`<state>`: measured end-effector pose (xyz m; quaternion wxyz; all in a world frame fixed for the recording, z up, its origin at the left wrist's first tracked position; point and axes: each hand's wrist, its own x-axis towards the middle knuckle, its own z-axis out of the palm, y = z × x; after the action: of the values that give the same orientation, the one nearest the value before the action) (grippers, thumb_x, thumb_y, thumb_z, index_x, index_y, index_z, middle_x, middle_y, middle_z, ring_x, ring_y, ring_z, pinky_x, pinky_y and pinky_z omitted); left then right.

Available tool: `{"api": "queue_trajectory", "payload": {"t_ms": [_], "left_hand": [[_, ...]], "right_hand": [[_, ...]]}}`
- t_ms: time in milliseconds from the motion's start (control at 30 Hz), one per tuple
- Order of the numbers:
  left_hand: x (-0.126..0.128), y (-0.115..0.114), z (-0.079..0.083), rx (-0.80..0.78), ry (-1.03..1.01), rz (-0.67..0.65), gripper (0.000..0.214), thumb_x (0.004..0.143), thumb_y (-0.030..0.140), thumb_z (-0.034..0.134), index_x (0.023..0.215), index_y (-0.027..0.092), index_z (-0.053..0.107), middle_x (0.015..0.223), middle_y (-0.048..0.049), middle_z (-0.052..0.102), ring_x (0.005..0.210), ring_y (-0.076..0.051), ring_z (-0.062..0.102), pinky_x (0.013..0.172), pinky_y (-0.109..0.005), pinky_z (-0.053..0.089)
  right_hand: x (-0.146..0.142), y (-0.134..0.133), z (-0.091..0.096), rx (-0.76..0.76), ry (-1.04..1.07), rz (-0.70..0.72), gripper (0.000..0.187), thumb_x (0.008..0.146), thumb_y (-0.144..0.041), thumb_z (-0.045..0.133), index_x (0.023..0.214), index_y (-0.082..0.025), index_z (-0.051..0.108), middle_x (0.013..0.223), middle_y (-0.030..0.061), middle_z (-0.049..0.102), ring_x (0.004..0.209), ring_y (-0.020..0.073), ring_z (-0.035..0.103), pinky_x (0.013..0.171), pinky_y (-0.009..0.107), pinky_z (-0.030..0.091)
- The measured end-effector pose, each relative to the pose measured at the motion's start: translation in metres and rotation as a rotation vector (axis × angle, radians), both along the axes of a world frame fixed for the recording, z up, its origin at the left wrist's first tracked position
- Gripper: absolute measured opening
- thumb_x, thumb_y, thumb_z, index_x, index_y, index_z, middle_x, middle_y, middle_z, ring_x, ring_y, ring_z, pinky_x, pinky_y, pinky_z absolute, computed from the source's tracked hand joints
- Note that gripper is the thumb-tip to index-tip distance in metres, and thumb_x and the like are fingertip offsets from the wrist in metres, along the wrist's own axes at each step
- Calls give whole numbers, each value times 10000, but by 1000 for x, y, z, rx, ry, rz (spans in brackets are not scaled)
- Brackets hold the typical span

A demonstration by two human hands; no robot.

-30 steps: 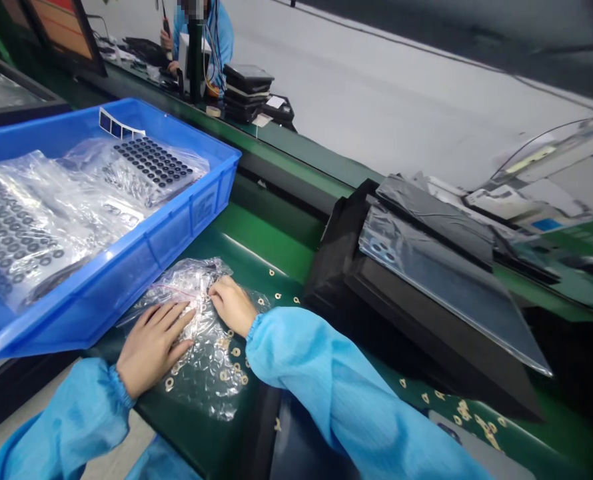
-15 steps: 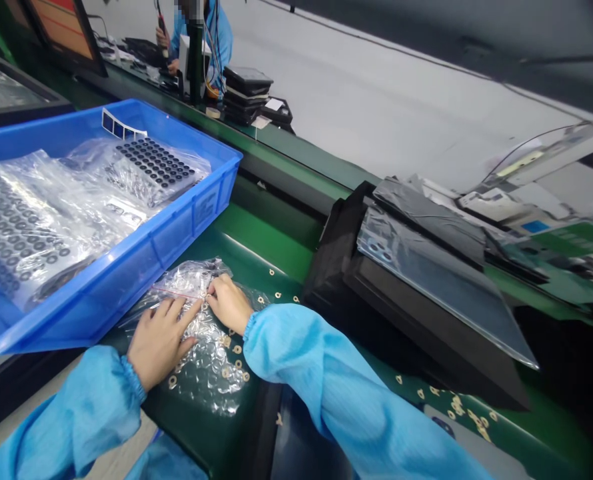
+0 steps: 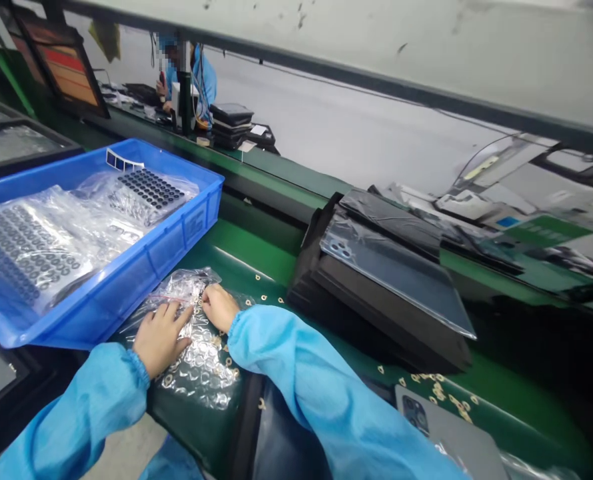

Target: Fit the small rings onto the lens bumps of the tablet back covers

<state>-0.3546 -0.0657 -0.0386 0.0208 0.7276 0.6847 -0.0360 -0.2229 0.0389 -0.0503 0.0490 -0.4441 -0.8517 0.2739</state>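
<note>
My left hand (image 3: 159, 340) rests palm down with its fingers spread on a clear plastic bag (image 3: 181, 285) that has a red line across it. Beside it my right hand (image 3: 219, 308) is closed, its fingertips bent down together at the bag; whatever is between them is hidden. Under and around both hands lies clear bubbled plastic (image 3: 207, 383). Small pale ring-shaped pieces with tabs (image 3: 235, 373) are scattered over this plastic and the green bench (image 3: 246, 257).
Left, a blue bin (image 3: 126, 283) holds bagged sheets of black rings (image 3: 151, 190). Right, a phone-shaped panel in film (image 3: 391, 267) lies on black blocks (image 3: 371, 313). More ring pieces (image 3: 439, 387) lie near a grey phone-like panel (image 3: 451, 427). Another person (image 3: 204, 80) works behind.
The view has tilted up, and more of the grey panel at the lower right shows. Both hands stay at the bag, with little visible change in their pose.
</note>
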Motion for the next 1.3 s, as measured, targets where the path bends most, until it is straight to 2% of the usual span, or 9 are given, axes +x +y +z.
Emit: {"api": "queue_trajectory", "payload": {"t_ms": [267, 467, 600, 667, 833, 900, 967, 1133, 1300], "left_hand": [[-1, -4, -5, 47, -126, 34, 490, 822, 207, 593, 1308, 187, 530, 1352, -174, 515, 1228, -363, 482, 903, -499, 464], [12, -21, 19, 28, -492, -2, 302, 902, 298, 456, 1112, 192, 645, 1160, -118, 658, 1083, -293, 592, 956, -454, 442], [39, -37, 48, -124, -868, -59, 313, 894, 426, 454, 921, 197, 666, 815, -33, 711, 738, -167, 656, 675, -258, 527], [55, -39, 61, -207, -1018, -80, 325, 876, 446, 472, 854, 182, 659, 716, -14, 688, 627, -141, 630, 591, -231, 516], [89, -42, 79, -332, -1227, -84, 302, 844, 438, 523, 797, 168, 650, 687, -13, 668, 608, -126, 616, 580, -220, 510], [99, -44, 84, -364, -1273, -65, 260, 827, 405, 556, 750, 173, 644, 663, -4, 656, 612, -124, 611, 589, -216, 503], [109, -46, 89, -371, -1274, -52, 219, 815, 367, 571, 732, 178, 647, 660, 1, 652, 615, -121, 604, 599, -214, 494], [126, -46, 97, -372, -1231, -85, 192, 803, 344, 572, 705, 187, 621, 626, 12, 640, 599, -109, 583, 611, -211, 465], [136, -46, 89, -703, -1273, -111, 298, 744, 473, 572, 666, 187, 545, 471, 14, 579, 407, -94, 469, 442, -203, 364]], "right_hand": [[-15, 3, 4, -18, -28, -36, 273, 922, -319, 588, 1142, -158, 586, 1178, 79, 594, 1011, 210, 608, 854, 416, 526], [29, -23, 64, 15, 190, 108, 84, 880, -142, 601, 940, -175, 649, 965, 17, 640, 937, 148, 603, 882, 309, 476], [82, -69, 97, 23, 401, 133, 105, 875, -145, 611, 850, -209, 692, 900, -8, 602, 865, 104, 585, 811, 217, 453], [105, -90, 104, -67, 577, 70, 101, 831, -144, 655, 769, -206, 705, 779, -19, 566, 743, 102, 561, 712, 222, 453], [143, -119, 105, -560, 882, -174, 159, 788, -310, 660, 727, -164, 644, 732, -22, 526, 539, 82, 528, 517, 232, 464], [153, -125, 104, -596, 901, -217, 140, 787, -297, 639, 756, -163, 612, 725, -23, 539, 528, 88, 541, 513, 240, 472], [161, -130, 105, -484, 866, -232, 39, 791, -208, 600, 806, -172, 599, 703, -32, 549, 541, 91, 539, 528, 235, 462], [182, -139, 107, -104, 804, -143, 107, 818, -87, 572, 826, -190, 597, 721, -34, 555, 661, 100, 546, 614, 219, 442], [199, -150, 109, 380, 678, 212, 138, 946, -172, 498, 884, -168, 621, 824, 26, 629, 742, 128, 546, 660, 235, 449]]}}
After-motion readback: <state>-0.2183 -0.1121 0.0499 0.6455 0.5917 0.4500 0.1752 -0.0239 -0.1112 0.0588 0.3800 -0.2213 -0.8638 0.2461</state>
